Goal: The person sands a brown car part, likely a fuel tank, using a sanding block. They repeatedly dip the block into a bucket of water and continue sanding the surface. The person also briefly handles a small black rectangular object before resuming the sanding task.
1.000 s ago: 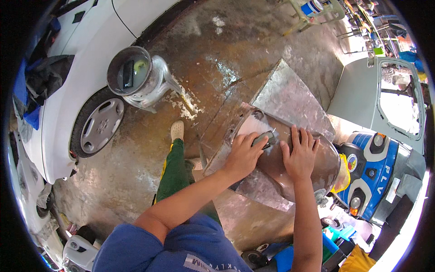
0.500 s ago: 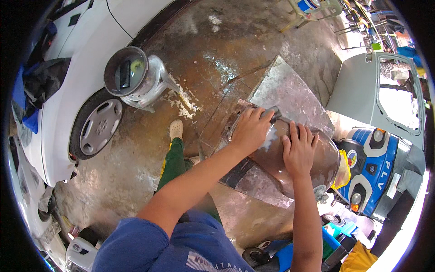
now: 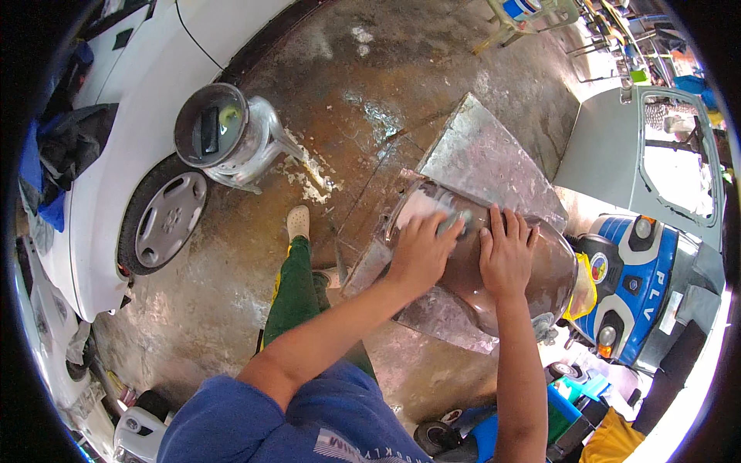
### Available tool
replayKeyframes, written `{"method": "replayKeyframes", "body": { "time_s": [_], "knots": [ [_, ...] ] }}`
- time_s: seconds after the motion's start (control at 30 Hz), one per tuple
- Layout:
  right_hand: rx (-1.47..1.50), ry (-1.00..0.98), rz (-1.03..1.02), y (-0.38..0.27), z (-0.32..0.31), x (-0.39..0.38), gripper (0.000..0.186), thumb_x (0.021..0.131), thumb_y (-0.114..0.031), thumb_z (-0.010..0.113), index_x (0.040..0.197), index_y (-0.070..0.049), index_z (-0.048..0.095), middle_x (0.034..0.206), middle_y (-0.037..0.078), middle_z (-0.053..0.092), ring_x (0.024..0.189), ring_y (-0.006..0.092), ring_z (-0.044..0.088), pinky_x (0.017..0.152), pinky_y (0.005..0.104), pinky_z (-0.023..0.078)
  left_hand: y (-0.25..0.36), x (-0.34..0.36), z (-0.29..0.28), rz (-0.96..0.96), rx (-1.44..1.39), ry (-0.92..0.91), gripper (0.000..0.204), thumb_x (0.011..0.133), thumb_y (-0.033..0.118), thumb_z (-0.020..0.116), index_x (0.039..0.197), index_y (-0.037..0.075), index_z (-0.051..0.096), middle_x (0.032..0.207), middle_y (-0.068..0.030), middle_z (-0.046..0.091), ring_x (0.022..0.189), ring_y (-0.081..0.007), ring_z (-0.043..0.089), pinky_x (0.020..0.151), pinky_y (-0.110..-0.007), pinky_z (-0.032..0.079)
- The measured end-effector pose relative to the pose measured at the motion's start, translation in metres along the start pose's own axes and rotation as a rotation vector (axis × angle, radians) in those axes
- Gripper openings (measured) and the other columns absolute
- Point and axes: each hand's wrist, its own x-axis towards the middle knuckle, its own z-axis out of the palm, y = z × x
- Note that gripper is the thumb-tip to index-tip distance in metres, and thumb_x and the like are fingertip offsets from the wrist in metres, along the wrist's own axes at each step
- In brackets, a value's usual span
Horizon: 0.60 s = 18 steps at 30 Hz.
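A brown, glossy, rounded body panel lies in front of me on a grey, blotchy board. Its left end carries a pale patch, and the surface looks wet. My left hand is closed on a small grey-green sanding pad, pressing it against the panel beside the patch; motion smears the fingertips. Flat on the panel's middle rests my right hand, its fingers stretched out and holding nothing.
To the left, a bucket with liquid and a dark block stands on a whitish stand by a white car. A grey car door and a blue-and-white ride-on toy stand right. A plastic chair is at the back.
My left hand has drawn back toward me with the pad, uncovering the pale patch. My right hand stays in place on the panel.
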Motion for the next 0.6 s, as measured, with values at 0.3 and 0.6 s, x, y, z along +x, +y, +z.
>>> {"method": "replayKeyframes", "body": {
  "time_s": [0.3,0.6],
  "knots": [
    [0.022,0.014,-0.001,-0.001,0.000,0.000,0.050,0.103,-0.033,0.055,0.148,-0.011,0.055,0.143,0.014,0.055,0.139,0.0349,0.047,0.121,0.0662,0.026,-0.021,0.053,0.011,0.025,0.060,-0.012,0.042,0.092,0.014,0.069,0.134,0.012,0.067,0.130,-0.0136,0.061,0.116,-0.0372,0.055,0.100,-0.050,0.045],
    [0.031,0.007,0.006,-0.003,0.000,-0.001,0.051,0.103,-0.035,0.054,0.148,-0.010,0.054,0.144,0.013,0.055,0.140,0.0335,0.047,0.122,0.0653,0.025,-0.027,0.051,0.009,-0.064,-0.091,0.051,0.043,0.093,0.014,0.068,0.136,0.011,0.066,0.127,-0.0175,0.061,0.114,-0.0400,0.055,0.101,-0.052,0.044]
  ]
}}
